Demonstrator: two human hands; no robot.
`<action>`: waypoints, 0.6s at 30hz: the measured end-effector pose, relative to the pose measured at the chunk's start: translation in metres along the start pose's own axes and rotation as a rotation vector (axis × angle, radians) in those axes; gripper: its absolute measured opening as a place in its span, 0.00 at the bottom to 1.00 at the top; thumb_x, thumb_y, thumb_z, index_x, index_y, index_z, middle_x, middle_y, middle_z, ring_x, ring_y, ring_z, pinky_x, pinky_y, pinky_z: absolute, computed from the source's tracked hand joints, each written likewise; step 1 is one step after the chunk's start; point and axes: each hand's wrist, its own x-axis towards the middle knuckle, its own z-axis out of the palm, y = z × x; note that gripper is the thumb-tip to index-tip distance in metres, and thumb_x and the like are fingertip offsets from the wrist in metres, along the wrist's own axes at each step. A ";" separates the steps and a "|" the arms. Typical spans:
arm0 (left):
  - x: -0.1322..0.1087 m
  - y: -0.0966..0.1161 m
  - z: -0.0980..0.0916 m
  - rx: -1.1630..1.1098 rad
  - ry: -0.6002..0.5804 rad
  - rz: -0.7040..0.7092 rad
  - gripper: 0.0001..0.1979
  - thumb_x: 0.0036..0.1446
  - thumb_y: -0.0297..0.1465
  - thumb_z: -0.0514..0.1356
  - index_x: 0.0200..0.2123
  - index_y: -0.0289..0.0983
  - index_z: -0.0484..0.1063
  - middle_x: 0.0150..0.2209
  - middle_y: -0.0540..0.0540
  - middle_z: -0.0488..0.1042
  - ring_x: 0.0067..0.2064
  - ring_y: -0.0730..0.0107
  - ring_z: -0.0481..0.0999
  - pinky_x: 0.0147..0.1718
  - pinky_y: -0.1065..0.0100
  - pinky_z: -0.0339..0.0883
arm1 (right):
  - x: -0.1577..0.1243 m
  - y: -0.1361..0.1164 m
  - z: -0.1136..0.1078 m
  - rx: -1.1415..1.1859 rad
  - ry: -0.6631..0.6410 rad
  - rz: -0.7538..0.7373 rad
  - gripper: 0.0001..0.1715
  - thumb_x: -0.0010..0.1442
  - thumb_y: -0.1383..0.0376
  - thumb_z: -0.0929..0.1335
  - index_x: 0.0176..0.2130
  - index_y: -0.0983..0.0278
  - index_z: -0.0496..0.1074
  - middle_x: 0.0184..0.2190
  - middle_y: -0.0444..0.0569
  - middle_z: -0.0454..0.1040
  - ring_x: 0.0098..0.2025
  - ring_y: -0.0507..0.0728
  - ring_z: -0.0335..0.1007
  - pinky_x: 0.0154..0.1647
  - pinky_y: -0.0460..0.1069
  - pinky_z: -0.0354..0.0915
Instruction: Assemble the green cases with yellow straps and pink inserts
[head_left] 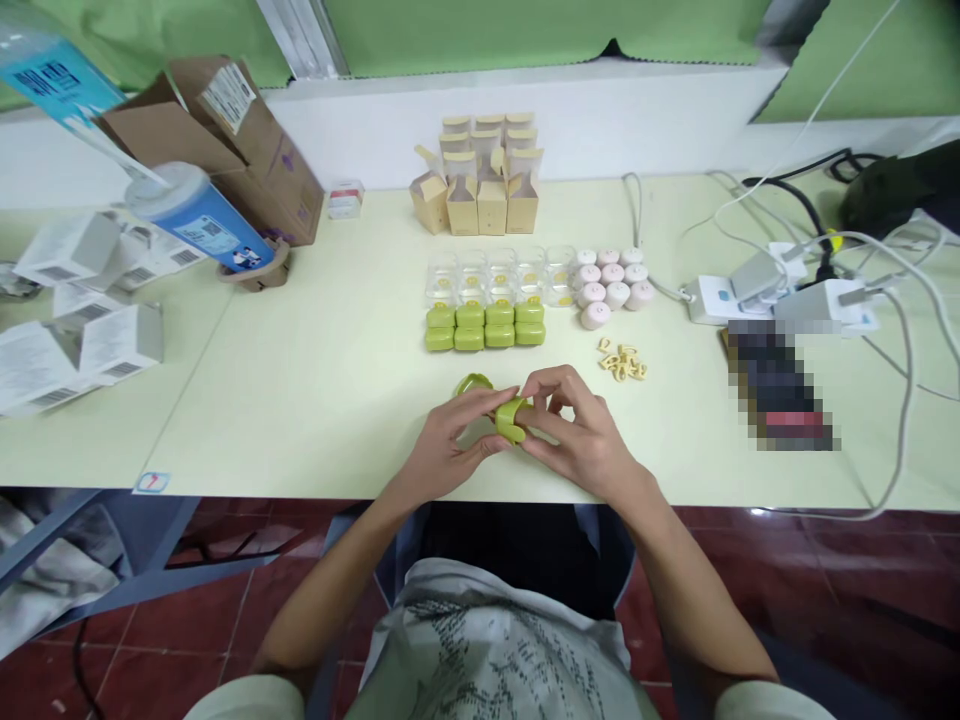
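Note:
My left hand (454,435) and my right hand (577,425) meet over the pale table's front edge, fingers pinched together on a small green case (511,418) that stands open. Its other green part (472,384) shows just behind my left fingers. Beyond them lie two rows of shut green cases (484,326), a row of clear plastic boxes (499,276), a cluster of pink round pieces (611,278) and a little heap of yellow small parts (622,362).
Small tan cartons (480,175) stand at the back. A brown cardboard box (225,140) and a blue-white bottle (196,215) sit back left, white boxes (67,320) at far left. A power strip with cables (780,290) lies right.

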 end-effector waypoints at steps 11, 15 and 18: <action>0.003 0.009 0.000 -0.260 -0.088 -0.242 0.25 0.71 0.48 0.71 0.66 0.45 0.84 0.57 0.39 0.87 0.56 0.57 0.87 0.54 0.60 0.82 | -0.002 0.003 0.001 0.174 -0.047 0.055 0.07 0.74 0.69 0.73 0.50 0.60 0.75 0.53 0.56 0.71 0.43 0.56 0.77 0.32 0.50 0.78; 0.004 0.014 0.000 -0.332 -0.075 -0.356 0.25 0.71 0.47 0.71 0.65 0.44 0.84 0.56 0.39 0.86 0.55 0.57 0.87 0.54 0.58 0.82 | -0.003 0.005 0.007 0.236 -0.011 0.083 0.09 0.71 0.71 0.74 0.49 0.60 0.75 0.53 0.55 0.69 0.41 0.54 0.76 0.28 0.48 0.77; 0.003 0.013 -0.002 -0.344 -0.044 -0.367 0.24 0.69 0.46 0.73 0.63 0.43 0.85 0.55 0.39 0.86 0.53 0.58 0.86 0.54 0.59 0.82 | -0.003 0.005 0.010 0.259 0.003 0.071 0.11 0.70 0.72 0.74 0.48 0.60 0.74 0.53 0.55 0.67 0.43 0.55 0.77 0.28 0.47 0.78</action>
